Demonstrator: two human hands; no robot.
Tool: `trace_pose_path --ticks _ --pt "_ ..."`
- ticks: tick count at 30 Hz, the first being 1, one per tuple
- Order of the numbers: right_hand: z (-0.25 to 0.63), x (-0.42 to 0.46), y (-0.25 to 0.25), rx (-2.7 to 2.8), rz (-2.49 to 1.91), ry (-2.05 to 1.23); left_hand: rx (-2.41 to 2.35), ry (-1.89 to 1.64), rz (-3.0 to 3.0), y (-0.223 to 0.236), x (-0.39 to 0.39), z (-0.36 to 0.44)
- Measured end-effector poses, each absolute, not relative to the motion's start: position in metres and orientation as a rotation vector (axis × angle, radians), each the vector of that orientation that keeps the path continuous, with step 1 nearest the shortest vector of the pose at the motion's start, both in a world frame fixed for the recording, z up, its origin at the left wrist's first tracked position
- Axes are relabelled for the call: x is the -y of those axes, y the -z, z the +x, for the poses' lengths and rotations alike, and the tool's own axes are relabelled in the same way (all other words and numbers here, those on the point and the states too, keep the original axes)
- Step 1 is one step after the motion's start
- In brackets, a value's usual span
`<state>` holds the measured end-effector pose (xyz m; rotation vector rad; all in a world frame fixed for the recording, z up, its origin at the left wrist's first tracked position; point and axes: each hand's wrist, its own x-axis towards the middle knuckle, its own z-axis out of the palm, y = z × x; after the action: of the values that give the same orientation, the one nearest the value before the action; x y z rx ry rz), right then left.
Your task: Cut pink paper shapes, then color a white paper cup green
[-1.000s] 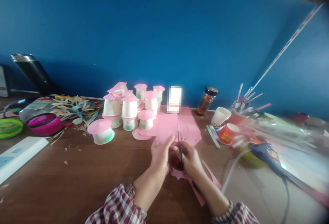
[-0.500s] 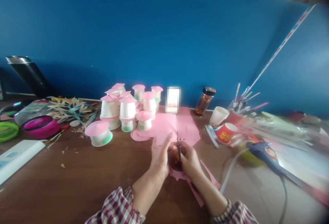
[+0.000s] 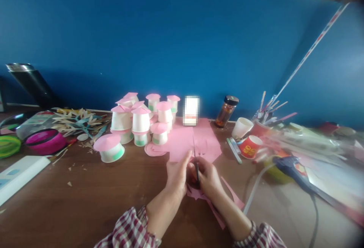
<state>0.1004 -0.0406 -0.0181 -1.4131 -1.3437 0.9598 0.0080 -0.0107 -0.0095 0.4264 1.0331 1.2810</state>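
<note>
My right hand (image 3: 208,176) is closed around the dark handles of a pair of scissors (image 3: 196,172), whose blades point away from me over pink paper. A sheet of pink paper (image 3: 180,142) is gripped by my left hand (image 3: 178,176), thumb on top and fingers mostly hidden. The blades lie along the sheet's right side. Behind it, more pink paper (image 3: 210,138) rests on the table, with a few cuts in its near part. Pink offcuts (image 3: 233,195) lie beneath and beside my right wrist.
Several white paper cups with pink tops (image 3: 141,121) stand left of the paper. A dark-lidded jar (image 3: 226,111), a red cup (image 3: 250,147) and a blue glue gun (image 3: 292,170) are on the right. At far left lie a white power strip (image 3: 24,176) and a magenta round container (image 3: 45,140).
The scissors and the held sheet have shifted slightly left, and the blades lean a little more to the left. Both hands keep their hold.
</note>
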Motion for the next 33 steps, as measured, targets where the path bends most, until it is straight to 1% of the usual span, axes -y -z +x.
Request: trace_pose_path --ticks 7,18,25,33 --pt "0.097 0.042 0.017 1.302 -1.32 -1.048 -1.085 -1.272 0.388 0.006 0.009 0.009" --pt "0.1 0.041 0.018 1.376 -1.37 -0.944 -1.051 -1.271 0.41 0.016 0.007 0.01" --pt "0.103 0.041 0.02 1.411 -1.382 -0.933 -1.057 -1.245 0.43 0.021 0.006 0.009" --pt "0.104 0.041 0.016 1.398 -1.408 -0.945 -1.028 -1.25 0.377 0.015 0.007 0.008"
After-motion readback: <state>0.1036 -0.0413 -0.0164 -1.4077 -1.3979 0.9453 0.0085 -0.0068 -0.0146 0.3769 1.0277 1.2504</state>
